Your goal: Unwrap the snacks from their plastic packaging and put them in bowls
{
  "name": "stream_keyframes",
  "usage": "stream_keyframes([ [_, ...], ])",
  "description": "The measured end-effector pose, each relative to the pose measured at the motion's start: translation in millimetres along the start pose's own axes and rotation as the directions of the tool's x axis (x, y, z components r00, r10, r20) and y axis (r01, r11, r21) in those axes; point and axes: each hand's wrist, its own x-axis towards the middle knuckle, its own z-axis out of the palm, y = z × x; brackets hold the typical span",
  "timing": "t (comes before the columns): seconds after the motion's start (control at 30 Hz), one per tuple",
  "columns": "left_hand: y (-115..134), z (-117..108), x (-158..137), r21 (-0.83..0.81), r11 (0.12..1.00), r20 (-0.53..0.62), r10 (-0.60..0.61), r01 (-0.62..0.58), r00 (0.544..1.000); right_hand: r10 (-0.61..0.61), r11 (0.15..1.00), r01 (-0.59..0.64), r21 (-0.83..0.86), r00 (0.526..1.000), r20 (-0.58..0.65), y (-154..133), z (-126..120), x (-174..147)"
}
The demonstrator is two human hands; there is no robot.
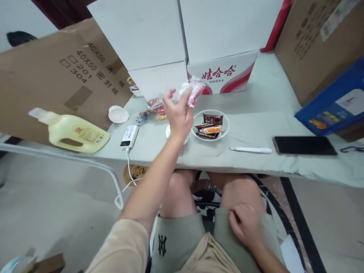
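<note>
My left hand [179, 115] is raised over the table, its thumb and index finger closed on a pink-and-white plastic snack wrapper [195, 92]. Motion blurs the wrapper, and I cannot tell whether anything is inside it. Just right of this hand, a clear round bowl [226, 131] holds several wrapped snacks [213, 120], mostly dark brown and one orange and white. Partly hidden beneath my left forearm is a small white dish [168, 131]. Behind it lie several colourful wrapped sweets [155, 106]. My right hand [248, 224] rests on my thigh with its fingers curled, nothing visible in it.
A yellow jug-shaped bottle [82, 132], a white paper cup [118, 114] and a white power bank [130, 135] with a cable stand left. Rightward lie a white pen-like tool [250, 150] and a black phone [305, 145]. White panels [142, 34] and cardboard boxes [318, 41] border the table.
</note>
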Motion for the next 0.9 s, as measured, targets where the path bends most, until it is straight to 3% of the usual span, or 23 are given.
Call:
stream_keyframes([
  [0.07, 21, -10, -54, -0.185, 0.981, -0.041, -0.069, 0.06, 0.997, 0.038, 0.999, -0.038, 0.032, 0.999, 0.019, -1, 3, -4],
  [0.17, 35, -22, -141, -0.471, 0.874, 0.053, -0.108, 0.12, 0.993, 0.243, 0.933, -0.241, 0.266, 0.97, 0.028, 0, 1, -2],
  [0.23, 34, -27, -193, -0.566, 0.811, 0.155, -0.072, 0.148, 0.985, 0.425, 0.739, -0.405, 0.538, 0.9, 0.094, -2, -5, 6],
  [0.3, 28, -30, -234, -0.57, 0.814, 0.203, 0.006, 0.113, 0.979, 0.522, 0.462, -0.497, 0.734, 0.822, 0.227, -7, -15, 20],
  [0.4, 18, -30, -275, -0.606, 0.795, 0.244, 0.137, 0.04, 0.96, 0.562, 0.191, -0.595, 0.781, 0.718, 0.409, -20, -26, 47],
  [0.47, 15, -29, -292, -0.647, 0.751, 0.293, 0.086, 0.131, 0.952, 0.587, 0.063, -0.635, 0.77, 0.648, 0.486, -30, -27, 63],
  [0.53, 17, -31, -302, -0.7, 0.612, 0.359, -0.144, 0.368, 0.922, 0.624, -0.053, -0.621, 0.782, 0.591, 0.511, -40, -20, 72],
  [0.57, 20, -32, -304, -0.729, 0.466, 0.423, -0.269, 0.501, 0.865, 0.652, -0.093, -0.599, 0.796, 0.567, 0.503, -45, -15, 74],
  [0.6, 24, -34, -305, -0.74, 0.277, 0.515, -0.353, 0.613, 0.781, 0.68, -0.116, -0.576, 0.809, 0.547, 0.487, -49, -9, 75],
  [0.67, 31, -38, -301, -0.672, -0.089, 0.709, -0.366, 0.736, 0.603, 0.724, -0.098, -0.553, 0.828, 0.532, 0.44, -56, 3, 71],
  [0.7, 32, -39, -297, -0.619, -0.2, 0.771, -0.342, 0.76, 0.538, 0.727, -0.051, -0.558, 0.828, 0.547, 0.414, -57, 7, 68],
  [0.73, 32, -39, -292, -0.584, -0.255, 0.8, -0.34, 0.771, 0.494, 0.713, 0.025, -0.576, 0.817, 0.583, 0.39, -56, 9, 66],
  [0.77, 30, -39, -287, -0.576, -0.264, 0.801, -0.37, 0.773, 0.47, 0.683, 0.141, -0.593, 0.793, 0.638, 0.356, -52, 8, 65],
  [0.83, 20, -36, -276, -0.602, -0.217, 0.759, -0.454, 0.769, 0.466, 0.592, 0.479, -0.561, 0.675, 0.774, 0.223, -36, -2, 71],
  [0.9, 5, -31, -267, -0.609, -0.181, 0.743, -0.47, 0.772, 0.475, 0.449, 0.814, -0.418, 0.403, 0.893, 0.021, -10, -20, 87],
])
